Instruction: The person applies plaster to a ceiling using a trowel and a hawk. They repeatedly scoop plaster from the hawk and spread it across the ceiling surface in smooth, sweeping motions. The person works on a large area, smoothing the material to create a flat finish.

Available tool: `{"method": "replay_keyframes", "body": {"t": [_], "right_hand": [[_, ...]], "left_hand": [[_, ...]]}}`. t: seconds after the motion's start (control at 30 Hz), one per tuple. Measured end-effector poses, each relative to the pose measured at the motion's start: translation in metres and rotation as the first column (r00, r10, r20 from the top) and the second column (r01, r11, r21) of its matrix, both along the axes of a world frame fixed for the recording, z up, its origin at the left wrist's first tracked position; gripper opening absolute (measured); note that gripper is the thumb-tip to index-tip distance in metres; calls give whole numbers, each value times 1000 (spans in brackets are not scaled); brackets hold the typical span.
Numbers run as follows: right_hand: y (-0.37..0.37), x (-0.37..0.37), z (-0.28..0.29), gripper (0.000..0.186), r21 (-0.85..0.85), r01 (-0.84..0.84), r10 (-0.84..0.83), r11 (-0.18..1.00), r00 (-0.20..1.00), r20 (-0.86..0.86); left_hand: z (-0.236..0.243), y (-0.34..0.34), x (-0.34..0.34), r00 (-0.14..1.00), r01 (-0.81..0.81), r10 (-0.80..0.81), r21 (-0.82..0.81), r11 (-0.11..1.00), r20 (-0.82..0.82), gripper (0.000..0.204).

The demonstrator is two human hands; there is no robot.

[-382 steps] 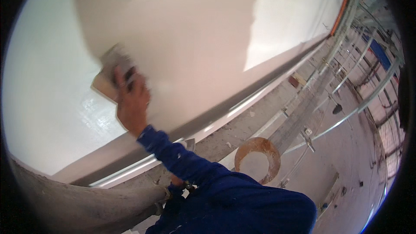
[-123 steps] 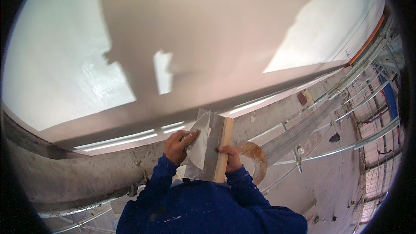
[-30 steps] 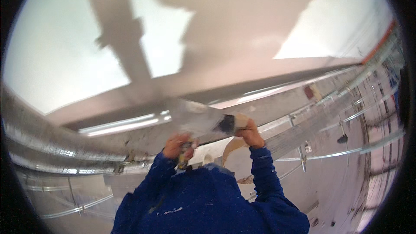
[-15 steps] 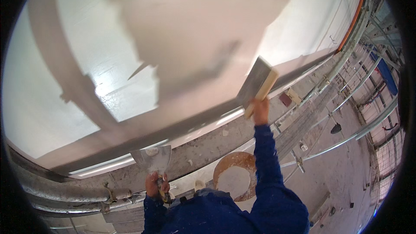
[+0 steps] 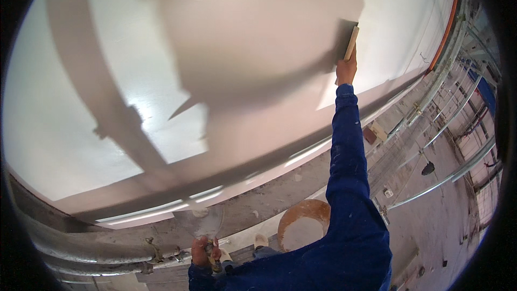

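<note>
Wall [image 5: 253, 37] looks largely coated; left hand [image 5: 202, 252] clamps fingers on a putty knife [image 5: 209, 224] bearing unspread paste [image 5: 200, 212], right hand [image 5: 347, 70] on a wood-backed scraper [image 5: 351, 43].

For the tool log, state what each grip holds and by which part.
The left grip holds the scraper by its handle; the right grip holds the trowel by its wooden edge.

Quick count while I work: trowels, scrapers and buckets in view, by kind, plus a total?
Trowel: 1, in the right hand
Scraper: 1, in the left hand
Bucket: 1
Total: 3
</note>
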State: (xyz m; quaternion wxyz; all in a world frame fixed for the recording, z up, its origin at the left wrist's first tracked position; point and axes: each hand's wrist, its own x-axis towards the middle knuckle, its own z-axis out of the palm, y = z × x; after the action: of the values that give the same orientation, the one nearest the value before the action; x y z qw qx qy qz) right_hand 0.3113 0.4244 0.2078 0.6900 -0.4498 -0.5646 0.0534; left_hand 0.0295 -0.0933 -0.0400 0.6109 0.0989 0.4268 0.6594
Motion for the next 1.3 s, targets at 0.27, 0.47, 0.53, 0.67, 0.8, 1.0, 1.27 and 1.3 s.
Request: {"method": "replay_keyframes", "body": {"t": [0.27, 0.47, 0.53, 0.67, 0.8, 1.0, 1.27, 1.3], "right_hand": [[-64, -100, -11, 71, 75, 10, -15, 997, 998, 63], [-131, -188, -11, 75, 129, -26, 8, 991, 990, 141], [-155, -218, -11, 74, 139, -43, 22, 989, 989, 147], [-204, -272, -11, 74, 165, -47, 18, 985, 984, 177], [-250, -329, -16, 79, 131, -64, 37, 989, 979, 201], [-313, -403, -34, 79, 30, -93, 84, 995, 970, 227], [-400, -441, -81, 65, -159, -489, 506, 857, 746, 433], [-402, -428, -84, 65, -250, -616, 653, 747, 609, 450]], "left_hand": [[-2, -17, -54, 960, 278, -278, 52, 959, -15, 42], [-12, -34, -81, 938, 314, -321, 75, 947, 132, 41], [-13, -35, -88, 935, 348, -351, 66, 935, 42, 41], [-20, -38, -94, 933, 359, -358, 45, 932, -34, 41], [-9, -43, -88, 962, 274, -274, 51, 960, -7, 36], [-18, -57, -94, 965, 253, -248, 56, 966, -86, 30], [-29, -58, -90, 981, 192, -192, -6, 981, -7, 32], [-29, -58, -90, 985, 174, -173, 23, 984, -19, 32]]}}
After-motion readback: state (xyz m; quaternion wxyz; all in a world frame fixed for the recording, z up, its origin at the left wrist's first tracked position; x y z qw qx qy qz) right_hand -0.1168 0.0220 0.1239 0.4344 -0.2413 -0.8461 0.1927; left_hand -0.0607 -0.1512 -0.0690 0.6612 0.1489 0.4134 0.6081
